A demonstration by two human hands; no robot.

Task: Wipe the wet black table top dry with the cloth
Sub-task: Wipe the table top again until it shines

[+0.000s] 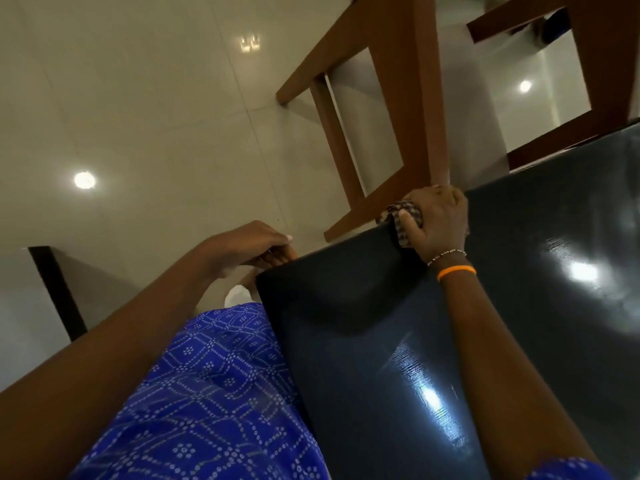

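The glossy black table top (502, 323) fills the lower right of the head view, with light reflections and faint streaks on it. My right hand (438, 220) grips a bunched brown checked cloth (403, 221) and holds it against the table's far left edge, beside the corner. My left hand (258, 247) hovers just off the near left corner of the table, fingers loosely curled, holding nothing.
A brown wooden chair (391, 109) stands close beyond the table edge where the cloth is. A second wooden chair frame (602, 64) stands at the upper right. A dark post (57, 292) rises at the left. Shiny pale floor tiles (138, 116) lie around.
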